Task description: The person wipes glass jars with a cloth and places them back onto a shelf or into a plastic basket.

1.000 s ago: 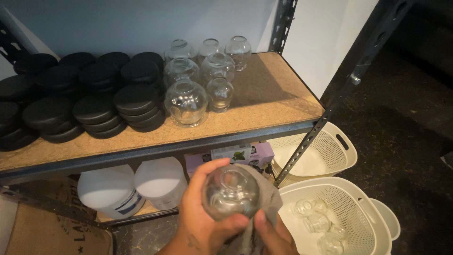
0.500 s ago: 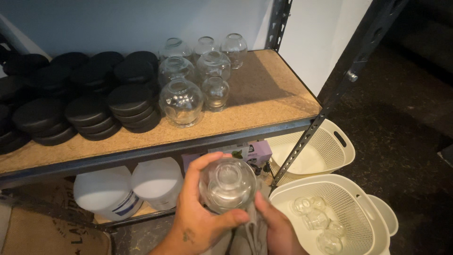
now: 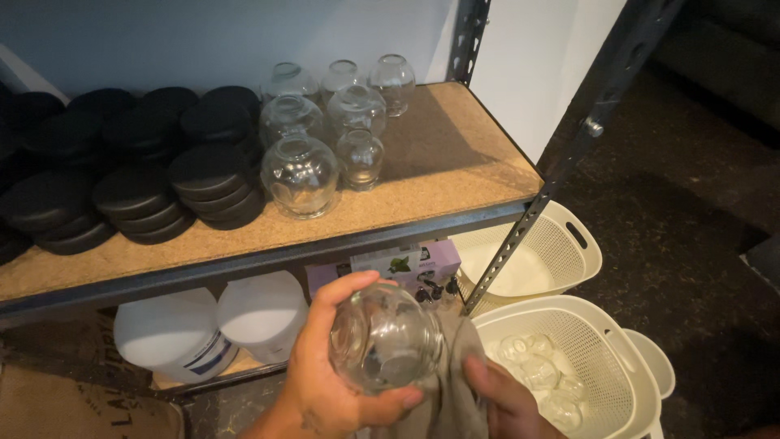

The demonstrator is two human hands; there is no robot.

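My left hand (image 3: 325, 382) grips a round clear glass jar (image 3: 386, 340) low in the middle of the view, below the shelf edge. My right hand (image 3: 508, 402) holds a grey cloth (image 3: 451, 382) against the jar's right side. Several more clear glass jars (image 3: 301, 172) stand in a cluster on the particle-board shelf (image 3: 455, 162) above, apart from both hands.
Stacks of black round lids (image 3: 134, 191) fill the shelf's left part. Two white tubs (image 3: 166, 333) and a purple box (image 3: 402, 264) sit on the lower level. White perforated baskets (image 3: 605, 325) stand on the dark floor at right, the nearer holding glass jars (image 3: 536, 370). A metal upright (image 3: 536, 207) crosses diagonally.
The jar has turned in my hands, from mouth-up to tilted on its side. My right hand and the cloth have shifted along its right side. The view has drifted slightly.
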